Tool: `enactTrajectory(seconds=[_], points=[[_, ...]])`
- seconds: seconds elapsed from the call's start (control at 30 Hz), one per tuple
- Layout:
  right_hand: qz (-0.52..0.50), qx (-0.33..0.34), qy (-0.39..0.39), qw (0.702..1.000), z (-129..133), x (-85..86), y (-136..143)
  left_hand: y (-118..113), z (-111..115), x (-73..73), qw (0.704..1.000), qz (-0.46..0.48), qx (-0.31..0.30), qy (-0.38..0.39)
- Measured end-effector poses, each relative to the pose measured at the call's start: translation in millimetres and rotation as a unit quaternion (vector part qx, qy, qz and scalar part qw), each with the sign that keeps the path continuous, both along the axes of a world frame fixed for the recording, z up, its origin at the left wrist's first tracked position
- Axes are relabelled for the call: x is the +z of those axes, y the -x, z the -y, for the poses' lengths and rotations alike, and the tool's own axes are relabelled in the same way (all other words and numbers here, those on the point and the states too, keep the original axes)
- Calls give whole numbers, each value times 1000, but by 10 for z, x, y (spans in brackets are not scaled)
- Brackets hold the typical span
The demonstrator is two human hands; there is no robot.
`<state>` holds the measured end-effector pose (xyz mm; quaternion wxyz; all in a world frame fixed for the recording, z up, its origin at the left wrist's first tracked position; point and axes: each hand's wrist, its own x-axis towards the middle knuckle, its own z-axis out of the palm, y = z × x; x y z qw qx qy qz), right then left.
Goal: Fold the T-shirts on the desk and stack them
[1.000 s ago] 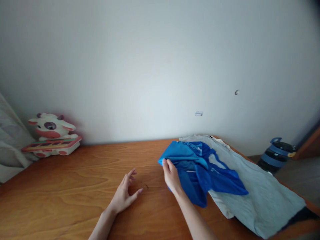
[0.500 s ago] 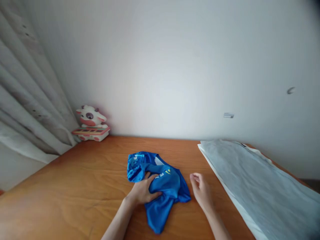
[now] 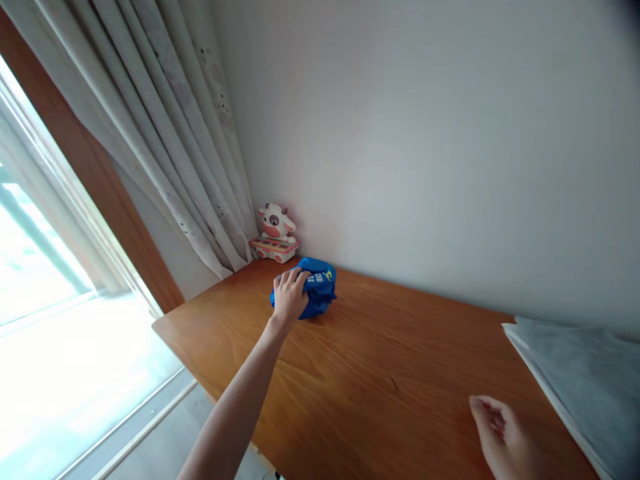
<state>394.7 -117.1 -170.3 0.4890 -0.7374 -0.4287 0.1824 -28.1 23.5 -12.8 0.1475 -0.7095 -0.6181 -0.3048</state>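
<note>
A blue shirt (image 3: 320, 288) with white lettering and a small yellow mark lies bunched up at the far left of the wooden table. My left hand (image 3: 290, 293) is on its left side, fingers bent over the fabric and thumb against it. The shirt's underside and the parts beneath my palm are hidden. Near the front right of the table, my right hand (image 3: 500, 427) is loosely curled, with nothing visible in it and no contact with the shirt.
Behind the shirt, a cow-shaped toy keyboard (image 3: 274, 237) stands in the corner by the wall. Grey-white sheets (image 3: 575, 373) lie along the table's right side. A curtain (image 3: 165, 120) hangs at the left by a bright window. The table's left edge (image 3: 200, 380) drops to the floor.
The view has swung left. My left hand has carried the shirt, now more bunched, from mid-table to near the toy. My right hand remains curled, close to the sheets.
</note>
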Motion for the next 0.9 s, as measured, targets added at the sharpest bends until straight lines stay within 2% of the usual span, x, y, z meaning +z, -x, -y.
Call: enactTrajectory(seconds=[0.07,0.13,0.23,0.37,0.43,0.53,0.63,0.7,0.77,0.83,0.9], points=[[2,8,-1,1000,-18,-24,-5,160,-97,113,999,-30,41,-8],[4,14,1,1000,-24,-31,-3,202,-154,85,997,-43,59,27],[7,22,2,1000,-10,9,14,11,-137,-199,994,-17,9,112],[10,22,-14,1000,23,92,40,-585,83,-726,975,18,-117,186],[11,9,-17,1000,33,106,55,-882,223,-927,967,27,-160,197],[8,-8,-23,1000,45,93,90,-1135,370,-1113,947,48,-255,191],[-5,19,-10,1000,52,119,81,-1153,404,-1198,920,78,-330,195],[2,70,17,997,53,204,-32,-1120,386,-1218,915,101,-334,200],[47,98,44,993,61,350,-277,-1106,363,-1225,916,114,-329,197],[139,62,75,985,99,530,-643,-1117,348,-1227,918,106,-329,194],[246,-11,134,960,192,693,-1053,-1135,336,-1233,920,93,-329,191]])
